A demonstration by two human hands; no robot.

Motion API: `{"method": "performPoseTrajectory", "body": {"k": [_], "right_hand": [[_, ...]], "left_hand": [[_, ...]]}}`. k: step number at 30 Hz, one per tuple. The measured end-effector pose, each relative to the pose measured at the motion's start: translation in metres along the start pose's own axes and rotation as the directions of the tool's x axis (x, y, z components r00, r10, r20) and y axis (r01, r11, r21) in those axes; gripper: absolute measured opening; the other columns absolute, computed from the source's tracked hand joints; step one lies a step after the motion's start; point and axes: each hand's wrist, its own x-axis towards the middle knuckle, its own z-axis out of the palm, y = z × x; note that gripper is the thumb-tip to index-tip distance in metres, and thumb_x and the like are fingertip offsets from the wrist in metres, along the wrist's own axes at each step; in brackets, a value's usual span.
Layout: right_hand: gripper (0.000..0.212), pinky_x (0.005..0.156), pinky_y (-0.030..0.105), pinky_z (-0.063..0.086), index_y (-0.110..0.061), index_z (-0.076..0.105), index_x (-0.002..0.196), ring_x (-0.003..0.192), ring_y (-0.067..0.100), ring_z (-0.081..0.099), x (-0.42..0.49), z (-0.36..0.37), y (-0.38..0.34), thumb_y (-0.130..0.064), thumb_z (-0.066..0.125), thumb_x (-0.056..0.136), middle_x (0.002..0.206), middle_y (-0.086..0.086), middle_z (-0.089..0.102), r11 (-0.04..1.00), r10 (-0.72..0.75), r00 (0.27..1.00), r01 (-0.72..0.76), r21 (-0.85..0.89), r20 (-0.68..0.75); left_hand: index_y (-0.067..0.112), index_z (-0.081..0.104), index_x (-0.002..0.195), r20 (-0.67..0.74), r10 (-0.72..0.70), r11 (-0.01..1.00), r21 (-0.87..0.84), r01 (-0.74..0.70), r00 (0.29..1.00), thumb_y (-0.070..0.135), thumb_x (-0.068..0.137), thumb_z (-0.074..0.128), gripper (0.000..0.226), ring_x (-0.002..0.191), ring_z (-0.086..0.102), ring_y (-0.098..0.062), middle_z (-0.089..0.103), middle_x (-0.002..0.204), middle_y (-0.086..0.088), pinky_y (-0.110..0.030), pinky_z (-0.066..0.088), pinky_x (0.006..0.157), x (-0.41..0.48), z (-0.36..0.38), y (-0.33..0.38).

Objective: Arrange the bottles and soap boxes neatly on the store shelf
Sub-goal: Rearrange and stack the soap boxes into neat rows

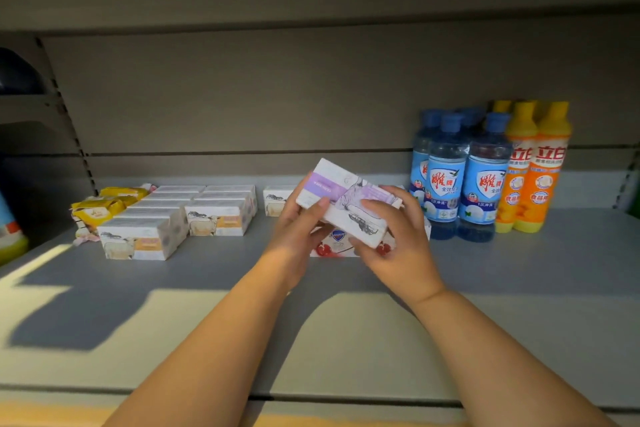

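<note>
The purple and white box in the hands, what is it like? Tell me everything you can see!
The purple and white soap box looks like printed cardboard: a closed rectangular carton with a lilac band and a sketched drawing. It is held tilted above the grey shelf, not resting on it. The left hand grips its left end, the right hand its right end. A cherry-printed box lies on the shelf beneath it.

"立白" on orange bottles, "雕牌" on blue bottles

Matt cardboard soap box; glossy plastic bottles; matt shelf.
</note>
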Motion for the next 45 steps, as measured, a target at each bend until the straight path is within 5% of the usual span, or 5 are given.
{"method": "performPoseTrajectory", "body": {"k": [11, 21, 30, 37, 45], "right_hand": [[0.064, 0.087, 0.010, 0.043, -0.038, 0.052, 0.117, 0.108, -0.004, 0.054, -0.001, -0.006, -0.015, -0.013, 0.075, 0.064, 0.118, -0.006, 0.059, 0.867, 0.293, 0.935, -0.348, 0.357, 0.200], [0.068, 0.032, 0.015, 0.033, -0.008, 0.061, 0.081, 0.026, 0.020, 0.046, 0.016, 0.002, -0.017, -0.059, 0.018, 0.094, 0.038, 0.008, 0.051, 0.240, 0.735, 0.304, -0.953, 0.187, 0.606], [0.110, 0.097, 0.019, 0.040, -0.041, 0.018, 0.143, 0.120, -0.001, 0.045, -0.001, 0.001, -0.013, -0.051, 0.079, 0.051, 0.133, -0.018, 0.042, 0.684, 0.534, 0.714, -0.679, 0.265, 0.452], [0.063, 0.093, 0.019, 0.044, -0.041, 0.040, 0.114, 0.109, 0.002, 0.052, -0.003, 0.007, -0.014, -0.019, 0.080, 0.071, 0.124, -0.004, 0.050, 0.789, 0.451, 0.839, -0.534, 0.304, 0.305], [0.077, 0.037, 0.022, 0.045, -0.013, 0.063, 0.078, 0.034, 0.016, 0.051, 0.012, -0.003, -0.012, -0.080, 0.027, 0.071, 0.048, 0.006, 0.058, 0.085, 0.772, 0.279, -0.936, 0.342, 0.572]], "left_hand": [[0.058, 0.044, 0.121, 0.129, 0.280, 0.908, 0.287, -0.306, 0.951, 0.030, 0.081, 0.063, 0.052, 0.119, 0.048, 0.010, 0.045, 0.145, 0.011, -0.005, 0.044, 0.082, -0.013, -0.003, 0.010], [0.036, 0.059, 0.113, -0.115, 0.189, 0.952, 0.265, -0.153, 0.975, 0.028, 0.084, 0.068, 0.031, 0.089, 0.067, -0.010, 0.069, 0.098, 0.011, -0.030, 0.057, 0.075, -0.010, 0.004, 0.000], [0.006, 0.063, 0.104, -0.179, -0.500, 0.858, -0.232, 0.458, 0.847, 0.041, 0.094, 0.052, 0.038, 0.063, 0.071, -0.019, 0.074, 0.082, -0.011, -0.027, 0.055, 0.045, 0.001, -0.001, -0.003], [0.015, 0.065, 0.097, -0.340, -0.132, 0.955, 0.207, 0.211, 0.931, 0.052, 0.094, 0.044, 0.042, 0.067, 0.071, -0.017, 0.073, 0.073, -0.003, -0.031, 0.057, 0.055, 0.003, 0.005, -0.010], [0.037, 0.051, 0.118, 0.114, 0.276, 0.774, 0.562, -0.291, 0.954, 0.041, 0.081, 0.066, 0.040, 0.097, 0.059, 0.008, 0.063, 0.105, 0.024, -0.009, 0.047, 0.072, -0.019, 0.014, -0.006]]}}
